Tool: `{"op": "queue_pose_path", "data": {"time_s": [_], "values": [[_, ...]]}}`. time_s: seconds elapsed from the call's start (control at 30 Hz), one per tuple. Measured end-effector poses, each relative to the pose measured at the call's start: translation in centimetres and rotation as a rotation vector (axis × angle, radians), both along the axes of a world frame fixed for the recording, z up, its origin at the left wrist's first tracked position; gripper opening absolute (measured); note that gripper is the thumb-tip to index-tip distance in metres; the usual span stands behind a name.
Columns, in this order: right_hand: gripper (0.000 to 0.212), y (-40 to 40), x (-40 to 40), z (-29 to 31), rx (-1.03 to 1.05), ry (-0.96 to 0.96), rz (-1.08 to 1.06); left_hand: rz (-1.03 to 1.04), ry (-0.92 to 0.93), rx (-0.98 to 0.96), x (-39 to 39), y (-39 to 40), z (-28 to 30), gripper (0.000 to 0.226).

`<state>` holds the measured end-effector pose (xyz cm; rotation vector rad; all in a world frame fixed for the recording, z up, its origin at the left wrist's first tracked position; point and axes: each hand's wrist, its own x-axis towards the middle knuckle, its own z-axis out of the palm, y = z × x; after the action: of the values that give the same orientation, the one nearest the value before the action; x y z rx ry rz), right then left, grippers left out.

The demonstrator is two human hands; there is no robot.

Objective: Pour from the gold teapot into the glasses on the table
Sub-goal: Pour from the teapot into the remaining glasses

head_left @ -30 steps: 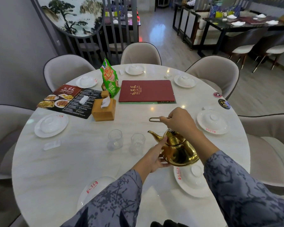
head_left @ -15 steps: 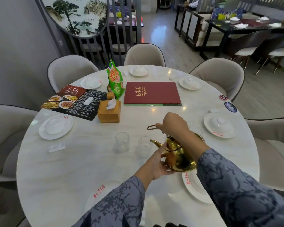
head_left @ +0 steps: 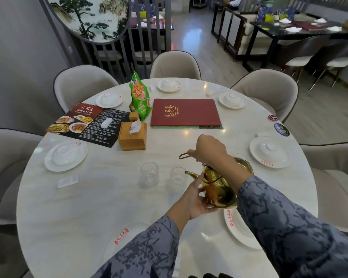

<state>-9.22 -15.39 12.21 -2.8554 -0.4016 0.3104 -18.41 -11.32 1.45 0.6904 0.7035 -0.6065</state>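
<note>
Teapot point(head_left: 217, 189) tipped further, spout over glass point(head_left: 177, 176); both hands' grip

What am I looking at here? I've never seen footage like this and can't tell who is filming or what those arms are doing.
No machine here: a person wears a wide-angle camera on the head, looking forward and down, so the two patterned sleeves at the bottom are that person's own arms.

The surface is a round marble table in a restaurant. On it lie white plates with upturned bowls, a red menu, a picture menu, a green snack bag, a wooden tissue box and two clear glasses.

The right hand grips the handle of a gold teapot. The left hand steadies the pot's side from below. The pot is tipped, its spout at the rim of the right glass; the left glass stands beside it. Whether liquid is flowing is too small to tell.
</note>
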Motion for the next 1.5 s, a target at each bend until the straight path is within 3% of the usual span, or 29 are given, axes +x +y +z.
{"op": "queue_pose_path", "data": {"time_s": [1.0,1.17,1.5], "values": [[0.033,-0.22,0.08,0.35,-0.005,0.024,0.002,-0.014,-0.011,0.010,0.46,-0.20,-0.17,0.075],[0.035,-0.22,0.21,0.34,-0.018,0.027,-0.009,-0.007,-0.020,0.011,0.51,-0.21,-0.53,0.086],[0.035,-0.14,0.23,0.32,-0.020,0.029,-0.007,0.000,-0.018,0.003,0.50,-0.14,-0.39,0.081]]}}
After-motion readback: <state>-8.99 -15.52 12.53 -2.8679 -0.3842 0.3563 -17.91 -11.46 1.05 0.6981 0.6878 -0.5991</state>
